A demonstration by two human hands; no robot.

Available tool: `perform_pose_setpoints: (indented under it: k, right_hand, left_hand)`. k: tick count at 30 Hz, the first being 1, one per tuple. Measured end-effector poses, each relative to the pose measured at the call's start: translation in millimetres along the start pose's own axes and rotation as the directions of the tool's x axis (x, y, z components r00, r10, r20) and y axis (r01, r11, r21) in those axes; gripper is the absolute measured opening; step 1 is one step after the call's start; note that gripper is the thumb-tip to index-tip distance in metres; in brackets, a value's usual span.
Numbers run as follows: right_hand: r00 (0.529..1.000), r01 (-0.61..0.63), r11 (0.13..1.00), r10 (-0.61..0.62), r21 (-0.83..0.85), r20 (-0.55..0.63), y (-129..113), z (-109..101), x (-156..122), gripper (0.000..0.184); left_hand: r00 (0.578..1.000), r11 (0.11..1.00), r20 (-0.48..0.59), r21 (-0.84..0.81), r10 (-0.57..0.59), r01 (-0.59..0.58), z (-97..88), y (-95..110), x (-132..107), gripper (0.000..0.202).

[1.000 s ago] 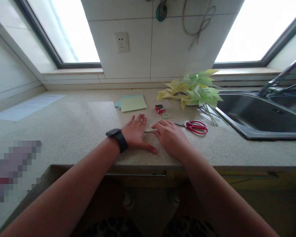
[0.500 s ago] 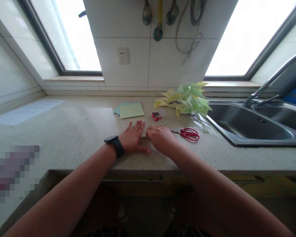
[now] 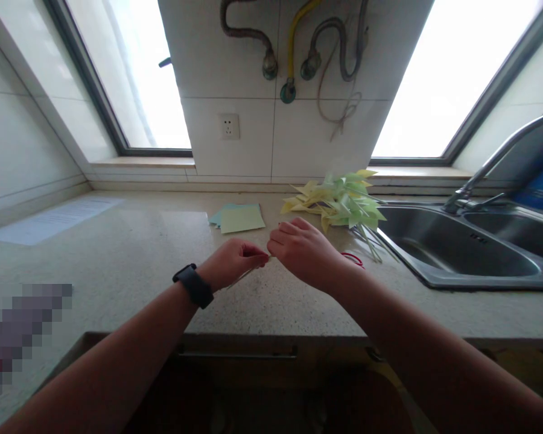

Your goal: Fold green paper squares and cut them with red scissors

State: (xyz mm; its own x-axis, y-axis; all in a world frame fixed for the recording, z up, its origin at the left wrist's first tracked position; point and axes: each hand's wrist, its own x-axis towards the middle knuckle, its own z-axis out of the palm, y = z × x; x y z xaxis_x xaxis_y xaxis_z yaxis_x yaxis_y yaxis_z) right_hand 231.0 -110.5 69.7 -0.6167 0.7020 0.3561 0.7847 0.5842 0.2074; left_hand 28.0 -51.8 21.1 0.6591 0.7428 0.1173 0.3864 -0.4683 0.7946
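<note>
My left hand [image 3: 235, 262], with a dark watch on its wrist, pinches a thin pale stick [image 3: 243, 277] between thumb and fingers. The stick slants down to the left beneath that hand. Closed at its upper end is my right hand [image 3: 301, 250], fingertips almost touching the left ones; a small pale bit shows between them. Beyond the right forearm peeks a red handle of the scissors [image 3: 353, 259]; their blades are hidden. Sheets of yellow and blue-green paper [image 3: 242, 219] lie behind the hands. Yellow and green folded-paper flowers [image 3: 344, 202] with thin stems rest at the back right.
A steel double sink [image 3: 452, 247] with a tap [image 3: 468, 184] is set into the countertop [image 3: 154, 271] on the right. A printed sheet [image 3: 49, 220] lies far left. Pipes and a socket [image 3: 228, 126] are on the tiled wall. A drawer handle [image 3: 239, 354] sits below the front edge.
My left hand has gone from lying flat to pinching the stick, lifted off the counter. My right hand has risen slightly and now hides the small red box. The view has tilted up.
</note>
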Motion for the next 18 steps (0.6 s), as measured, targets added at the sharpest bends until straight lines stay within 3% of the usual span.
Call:
perform_pose_setpoints:
  k: [3,5,7,9,12,15,18]
  right_hand:
    - [0.978,-0.123,0.986,0.140,0.114,-0.156,7.7,-5.0,-5.1,0.011]
    - [0.916,-0.251,0.940,0.308,0.231,-0.258,13.3,-0.5,-9.5,0.019]
    - [0.851,-0.321,0.864,0.443,0.388,-0.282,17.9,10.8,-11.9,0.022]
    - [0.836,-0.321,0.760,0.508,0.565,-0.208,21.1,26.3,-10.6,0.022]
    - [0.859,-0.289,0.551,0.511,0.782,-0.043,24.8,47.3,-3.0,0.023]
    - [0.877,-0.271,0.354,0.473,0.895,0.078,30.6,55.7,5.7,0.028]
    - [0.879,-0.271,0.212,0.453,0.939,0.152,37.6,53.8,12.2,0.033]
  left_hand:
    - [0.998,0.987,-0.049,-0.159,-0.036,0.028,3.1,-0.6,-0.4,0.027]
    - [0.994,0.964,-0.099,-0.264,-0.056,0.028,7.4,-1.8,-0.1,0.027]
    - [0.989,0.934,-0.133,-0.356,-0.071,0.019,12.1,-2.6,1.7,0.028]
    - [0.985,0.903,-0.151,-0.430,-0.079,0.007,15.8,-2.3,5.4,0.028]
    - [0.985,0.861,-0.152,-0.509,-0.080,-0.009,18.5,0.0,13.8,0.027]
    - [0.988,0.824,-0.136,-0.566,-0.075,-0.015,18.8,2.1,23.5,0.026]
    - [0.989,0.780,-0.119,-0.625,-0.085,-0.008,19.4,1.0,32.5,0.028]
